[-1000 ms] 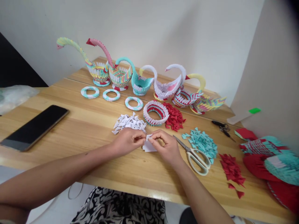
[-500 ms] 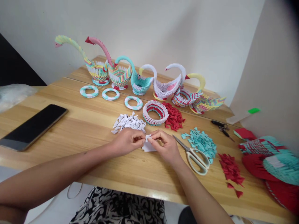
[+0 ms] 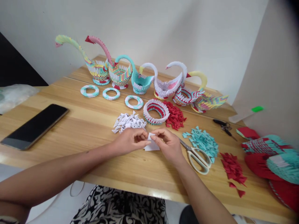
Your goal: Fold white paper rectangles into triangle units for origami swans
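Between my two hands is a small white piece of paper [image 3: 150,136], held just above a few white paper slips [image 3: 152,146] on the table. My left hand [image 3: 130,140] has its thumb and fingers pinched at the paper's left edge. From the other side my right hand [image 3: 167,143] grips the same piece between thumb and forefinger. Right behind my hands lies a pile of folded white paper triangles [image 3: 128,121]. A round ring of white, red and teal folded pieces [image 3: 156,112] stands just beyond. Scissors [image 3: 198,158] with pale handles rest beside my right hand.
Several folded-paper swans [image 3: 142,84] line the back by the wall. Flat paper rings [image 3: 111,94] lie in front of them. A phone [image 3: 35,126] is at left. Red triangles [image 3: 175,115], teal triangles [image 3: 204,143] and more red pieces [image 3: 233,169] are heaped at right, near red-and-teal paper work [image 3: 263,144].
The small white paper between my fingers has shifted slightly right and shows more of its face. My left fingers have loosened a little. The view has moved slightly.
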